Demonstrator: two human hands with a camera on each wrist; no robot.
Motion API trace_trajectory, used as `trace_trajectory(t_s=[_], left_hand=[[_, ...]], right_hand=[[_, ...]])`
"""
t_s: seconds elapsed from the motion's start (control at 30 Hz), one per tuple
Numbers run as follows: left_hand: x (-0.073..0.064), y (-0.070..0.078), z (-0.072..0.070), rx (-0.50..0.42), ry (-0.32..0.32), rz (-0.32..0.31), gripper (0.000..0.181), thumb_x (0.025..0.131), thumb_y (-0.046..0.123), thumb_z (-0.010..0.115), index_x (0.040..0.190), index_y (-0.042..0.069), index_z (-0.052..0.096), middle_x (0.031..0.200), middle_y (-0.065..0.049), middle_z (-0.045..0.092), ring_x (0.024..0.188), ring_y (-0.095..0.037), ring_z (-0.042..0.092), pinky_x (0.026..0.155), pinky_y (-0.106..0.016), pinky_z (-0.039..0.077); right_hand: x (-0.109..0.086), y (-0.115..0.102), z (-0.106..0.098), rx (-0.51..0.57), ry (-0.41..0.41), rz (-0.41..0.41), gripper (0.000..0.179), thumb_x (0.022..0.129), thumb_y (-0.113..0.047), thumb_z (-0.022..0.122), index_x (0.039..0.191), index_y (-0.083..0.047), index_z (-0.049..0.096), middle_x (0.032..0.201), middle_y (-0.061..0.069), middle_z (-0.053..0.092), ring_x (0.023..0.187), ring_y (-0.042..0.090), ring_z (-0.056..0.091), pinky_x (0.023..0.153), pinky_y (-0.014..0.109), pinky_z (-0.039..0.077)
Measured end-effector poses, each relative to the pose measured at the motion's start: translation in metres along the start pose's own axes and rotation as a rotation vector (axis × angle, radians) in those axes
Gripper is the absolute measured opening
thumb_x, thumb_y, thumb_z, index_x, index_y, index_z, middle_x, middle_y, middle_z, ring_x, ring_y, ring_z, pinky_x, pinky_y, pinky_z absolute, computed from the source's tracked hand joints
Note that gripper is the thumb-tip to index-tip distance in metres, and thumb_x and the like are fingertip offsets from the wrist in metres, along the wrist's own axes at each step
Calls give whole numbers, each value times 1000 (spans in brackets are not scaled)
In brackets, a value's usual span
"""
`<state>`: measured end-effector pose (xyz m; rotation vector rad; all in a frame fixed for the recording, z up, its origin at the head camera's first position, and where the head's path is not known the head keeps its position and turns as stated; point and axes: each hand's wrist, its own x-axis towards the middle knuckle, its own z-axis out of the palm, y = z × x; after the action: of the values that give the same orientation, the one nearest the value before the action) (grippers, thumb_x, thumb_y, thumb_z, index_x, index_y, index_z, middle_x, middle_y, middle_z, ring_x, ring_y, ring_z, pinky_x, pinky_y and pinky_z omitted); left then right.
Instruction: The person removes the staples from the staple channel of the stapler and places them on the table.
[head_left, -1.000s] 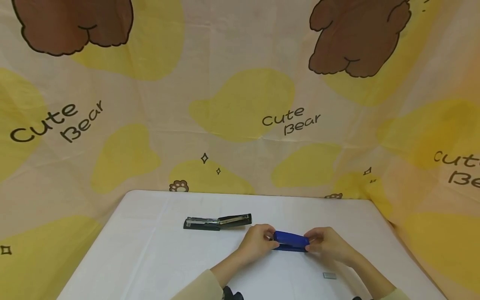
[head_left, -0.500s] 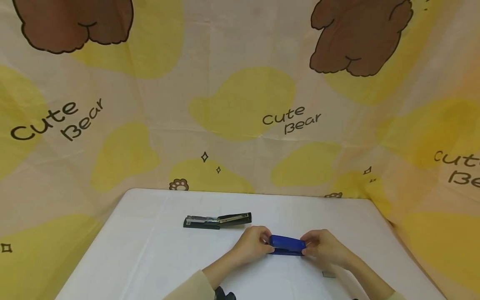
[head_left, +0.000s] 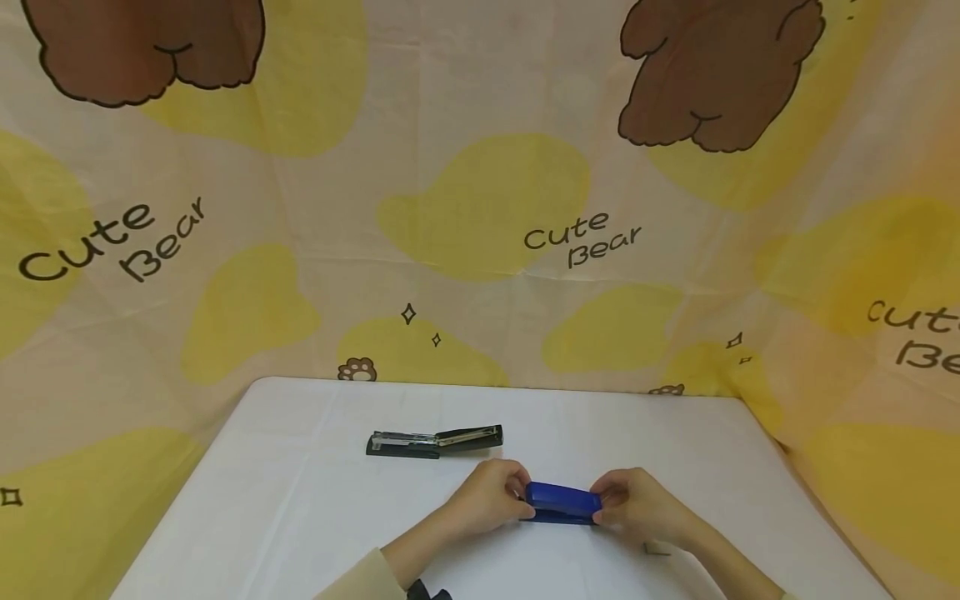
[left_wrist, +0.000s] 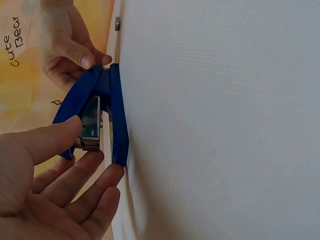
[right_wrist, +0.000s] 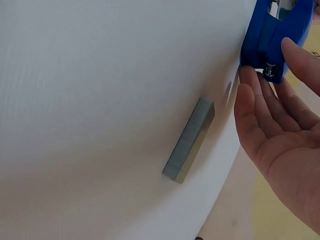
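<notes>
Blue stapler [head_left: 564,497], one, pinched at opposite ends by left grip [head_left: 487,498] and right grip [head_left: 647,507]. Backdrop cloth [head_left: 480,208], printed "Cute Bear", repeated.

The blue stapler [head_left: 564,498] looks smooth plastic, the staple strip [right_wrist: 189,140] dull metal

Reads "Cute Bear" on the bear-print cloth [head_left: 465,200] at left and centre, breaks off as "Cut" over "Be" at the right edge, runs sideways in the left wrist view
</notes>
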<state>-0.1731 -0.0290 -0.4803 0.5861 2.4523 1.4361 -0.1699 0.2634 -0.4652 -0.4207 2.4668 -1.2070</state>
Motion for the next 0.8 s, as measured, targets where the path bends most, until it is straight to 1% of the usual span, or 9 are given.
trace_trajectory(t_s=[0.2, 0.27, 0.43, 0.63, 0.8], left_hand=[[-9, -2, -6, 17, -19, -2, 28, 79, 8, 90, 98, 10, 70, 85, 7, 70, 75, -6, 60, 73, -27, 49], [-12, -2, -8, 15, -26, -2, 28, 78, 7, 90, 98, 10, 70, 84, 7, 70, 75, -6, 60, 73, -27, 48], [-19, -3, -12, 8, -42, 0, 28, 77, 4, 90, 95, 10, 69, 82, 8, 70, 73, -6, 60, 71, -27, 48], [-25, -4, -16, -7, -53, -28, 28, 77, 3, 89, 94, 11, 68, 81, 9, 70, 72, -7, 61, 67, -26, 48], [-31, -6, -20, -1, -54, -24, 29, 76, 4, 89, 94, 12, 68, 80, 9, 69, 73, -7, 60, 69, -26, 48]], right_hand=[[-1, -3, 7, 21, -15, -14, 33, 83, -6, 85, 111, 4, 71, 95, 5, 70, 89, 24, 65, 74, 26, 54], [-2, -3, 10, 29, -24, -20, 33, 83, -5, 85, 111, 4, 71, 95, 5, 70, 89, 25, 65, 74, 25, 54], [-2, -5, 15, 42, -45, -32, 32, 83, -5, 85, 110, 4, 71, 94, 5, 69, 88, 25, 64, 73, 25, 53], [-2, -9, 23, 43, -48, -29, 30, 82, -4, 86, 108, 3, 72, 92, 5, 70, 87, 24, 65, 73, 24, 54], [-2, -12, 28, 49, -58, -26, 29, 81, -4, 86, 106, 2, 72, 90, 4, 70, 85, 24, 64, 71, 25, 54]])
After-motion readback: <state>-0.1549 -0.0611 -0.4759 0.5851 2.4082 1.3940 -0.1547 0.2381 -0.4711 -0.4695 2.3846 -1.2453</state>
